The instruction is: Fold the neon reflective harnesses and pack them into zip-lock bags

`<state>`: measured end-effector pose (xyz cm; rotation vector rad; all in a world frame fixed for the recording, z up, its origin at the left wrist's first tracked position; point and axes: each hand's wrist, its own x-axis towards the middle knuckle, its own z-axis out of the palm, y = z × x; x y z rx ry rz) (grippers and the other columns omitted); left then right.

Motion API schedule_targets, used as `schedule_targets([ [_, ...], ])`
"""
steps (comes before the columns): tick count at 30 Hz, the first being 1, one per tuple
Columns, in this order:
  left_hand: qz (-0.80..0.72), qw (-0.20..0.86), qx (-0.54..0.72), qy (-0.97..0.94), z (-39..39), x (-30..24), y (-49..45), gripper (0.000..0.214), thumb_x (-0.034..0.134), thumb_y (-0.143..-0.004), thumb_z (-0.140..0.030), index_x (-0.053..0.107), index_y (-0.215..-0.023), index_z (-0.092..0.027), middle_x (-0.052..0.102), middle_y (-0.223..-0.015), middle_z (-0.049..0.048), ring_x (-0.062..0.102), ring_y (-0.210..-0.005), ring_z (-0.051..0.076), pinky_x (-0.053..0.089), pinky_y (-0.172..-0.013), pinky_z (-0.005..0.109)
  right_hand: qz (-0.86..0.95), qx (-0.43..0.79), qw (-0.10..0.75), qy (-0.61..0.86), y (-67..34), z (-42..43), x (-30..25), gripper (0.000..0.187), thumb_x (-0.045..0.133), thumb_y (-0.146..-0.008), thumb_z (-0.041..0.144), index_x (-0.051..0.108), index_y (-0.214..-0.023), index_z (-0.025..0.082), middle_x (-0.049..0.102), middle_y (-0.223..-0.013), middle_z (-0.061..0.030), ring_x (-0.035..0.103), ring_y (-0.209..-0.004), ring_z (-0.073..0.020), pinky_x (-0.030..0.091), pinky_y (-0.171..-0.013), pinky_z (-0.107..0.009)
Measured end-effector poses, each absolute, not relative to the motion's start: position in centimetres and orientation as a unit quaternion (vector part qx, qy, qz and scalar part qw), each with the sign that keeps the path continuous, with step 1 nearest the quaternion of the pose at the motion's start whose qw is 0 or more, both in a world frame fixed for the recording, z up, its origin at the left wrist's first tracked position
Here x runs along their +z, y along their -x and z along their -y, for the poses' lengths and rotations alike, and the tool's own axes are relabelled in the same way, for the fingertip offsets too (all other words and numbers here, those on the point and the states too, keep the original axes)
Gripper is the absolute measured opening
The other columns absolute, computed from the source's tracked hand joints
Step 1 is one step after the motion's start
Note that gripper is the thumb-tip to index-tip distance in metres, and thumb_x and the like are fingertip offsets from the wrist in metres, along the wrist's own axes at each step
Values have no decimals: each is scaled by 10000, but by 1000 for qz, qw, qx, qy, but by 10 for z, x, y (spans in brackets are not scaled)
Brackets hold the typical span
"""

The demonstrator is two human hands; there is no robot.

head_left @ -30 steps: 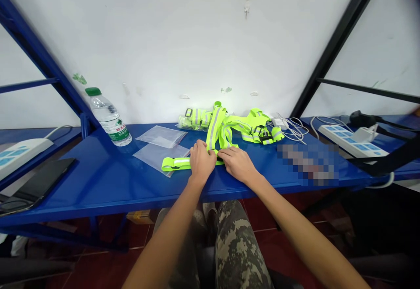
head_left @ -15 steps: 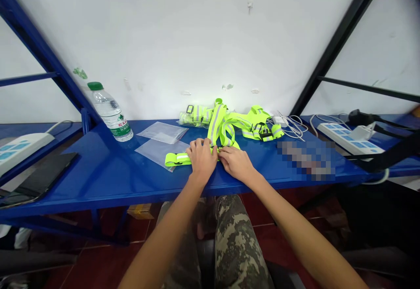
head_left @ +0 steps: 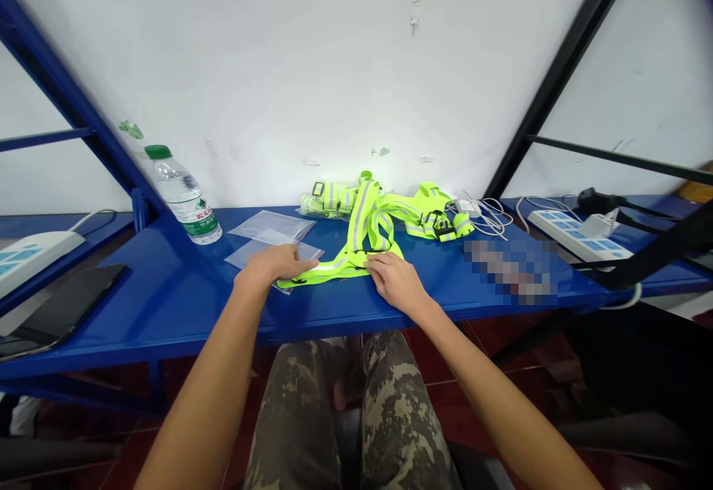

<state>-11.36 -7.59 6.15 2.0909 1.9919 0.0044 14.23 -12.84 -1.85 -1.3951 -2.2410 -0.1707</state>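
A neon-yellow reflective strap harness [head_left: 368, 230] lies on the blue metal shelf [head_left: 183, 304] in front of me. One band of it runs left across the shelf. My left hand [head_left: 272, 263] rests on the left end of that band, fingers stretched forward and lying flat. My right hand [head_left: 393, 282] presses on the band near a black buckle, fingers curled down onto the strap. Clear plastic bags [head_left: 272, 232] lie just behind my left hand. A second bundled harness [head_left: 328, 199] sits by the wall.
A water bottle [head_left: 181, 197] stands at the back left. White power strips [head_left: 576, 234] and cables [head_left: 490, 215] lie to the right, another strip [head_left: 33, 252] and a dark tablet [head_left: 61, 308] to the left. Slanted shelf posts frame both sides.
My left hand has slid left along the band, away from my right hand, drawing the strap out flat. My right hand has stayed near the buckle.
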Motion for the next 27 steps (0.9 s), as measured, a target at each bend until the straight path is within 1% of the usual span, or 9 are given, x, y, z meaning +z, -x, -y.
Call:
schedule_targets([
  [2, -667, 178, 14, -724, 80, 68, 121, 446, 727, -661, -601, 636, -852, -208, 686, -694, 46, 626, -695, 234, 441, -660, 290, 822, -65, 253, 506, -143, 128, -21, 288, 473, -975, 201, 721, -1120, 200, 707, -1217, -56, 634, -1114, -235, 519, -945, -369],
  [4, -608, 268, 48, -746, 85, 75, 126, 440, 765, -641, -505, 631, -956, -228, 680, -681, 1, 627, -669, 207, 434, -618, 261, 823, -68, 259, 501, -144, 127, -23, 291, 470, -974, 199, 722, -1120, 198, 707, -1217, -58, 633, -1114, -236, 519, -953, -376],
  [7, -533, 339, 177, -755, 91, 82, 122, 400, 760, -624, -382, 650, -981, -238, 684, -759, -8, 634, -675, 175, 463, -618, 249, 825, -67, 258, 498, -144, 127, -24, 299, 461, -975, 194, 719, -1127, 192, 705, -1223, -57, 631, -1120, -235, 512, -969, -379],
  [11, -511, 306, 435, -675, 90, 76, 81, 337, 680, -646, -249, 648, -972, -170, 678, -900, 50, 643, -725, 165, 516, -649, 268, 826, -66, 243, 504, -144, 130, -22, 322, 448, -969, 170, 697, -1171, 188, 686, -1259, -62, 612, -1147, -233, 511, -950, -368],
  [14, -478, 265, 523, -654, 90, 62, 33, 308, 664, -644, -176, 637, -949, -145, 677, -864, 53, 653, -760, 166, 522, -664, 247, 835, -87, 229, 493, -142, 131, -17, 317, 460, -949, 145, 699, -1152, 189, 692, -1230, -79, 578, -1148, -254, 469, -982, -407],
  [17, -455, 259, 522, -674, 91, 43, -8, 269, 645, -706, -178, 627, -974, -162, 689, -890, 52, 651, -685, 145, 515, -630, 242, 826, -114, 203, 513, -140, 133, -15, 279, 475, -934, 165, 719, -1069, 177, 714, -1103, -125, 558, -1080, -314, 456, -918, -487],
  [20, -421, 234, 474, -737, 90, 26, -28, 237, 647, -763, -213, 640, -997, -176, 706, -913, 56, 671, -790, 176, 524, -754, 285, 821, -118, 178, 530, -140, 133, -17, 295, 466, -927, 177, 726, -1055, 121, 710, -1027, -183, 558, -1045, -338, 482, -862, -481],
  [24, -394, 227, 420, -785, 84, 10, -25, 325, 660, -817, -343, 666, -1097, -177, 716, -900, 54, 667, -848, 200, 506, -841, 324, 824, -105, 213, 514, -144, 135, -24, 339, 453, -924, 159, 697, -1157, 119, 680, -1173, -187, 530, -1178, -326, 510, -916, -437],
  [27, -364, 212, 385, -821, 81, 3, -16, 294, 523, -920, -365, 702, -1080, -196, 722, -1028, 76, 652, -975, 209, 475, -929, 337, 825, -82, 251, 499, -148, 137, -29, 329, 455, -919, 149, 683, -1153, 116, 660, -1215, -168, 557, -1172, -288, 499, -974, -414],
])
